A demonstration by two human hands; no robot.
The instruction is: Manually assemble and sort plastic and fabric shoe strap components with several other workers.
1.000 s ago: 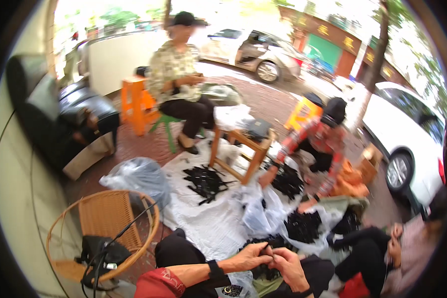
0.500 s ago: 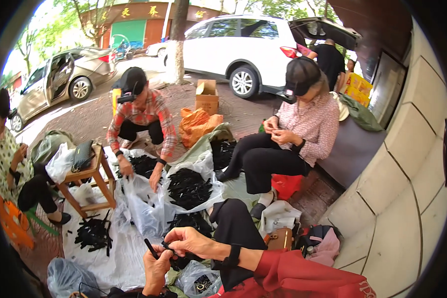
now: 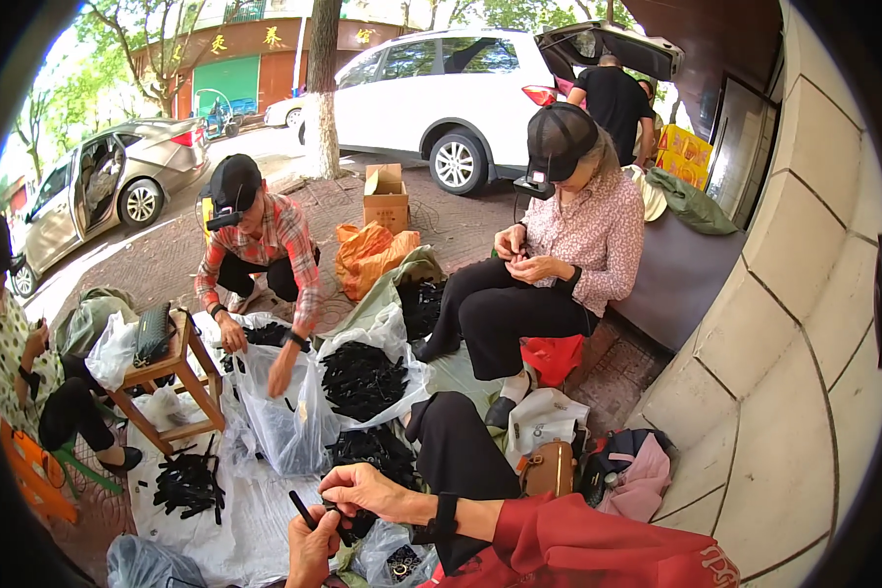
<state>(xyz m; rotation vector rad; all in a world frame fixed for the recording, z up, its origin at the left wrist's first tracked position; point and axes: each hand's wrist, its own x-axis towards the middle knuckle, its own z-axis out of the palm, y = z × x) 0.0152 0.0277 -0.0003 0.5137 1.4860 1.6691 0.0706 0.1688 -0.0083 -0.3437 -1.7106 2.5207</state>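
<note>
My left hand (image 3: 311,551) is closed round a narrow black strip (image 3: 302,507), whose end sticks up past the thumb. Fingers of my right hand (image 3: 365,490) pinch the strip's other part, close against the left fingertips; the exact join is hidden behind them. Just below the hands lies a clear plastic bag (image 3: 370,555) with small shiny metal pieces (image 3: 402,562) in it. Beyond them is a pile of black strips (image 3: 374,449), with another heap (image 3: 363,380) farther off on plastic and a loose pile (image 3: 188,483) to the left on a white sheet (image 3: 171,534).
A person in a plaid shirt (image 3: 274,235) crouches ahead, hands at a clear bag (image 3: 289,421). Another person (image 3: 583,225) sits at right, a third (image 3: 29,363) at far left. A wooden stool (image 3: 162,367) holds a black purse. A brown bag (image 3: 549,468) lies near my knee.
The whole view has shifted a little, moving the scene left. The plaid-shirted person's clear bag now stands more upright and open. My hands keep their grip on the black strip.
</note>
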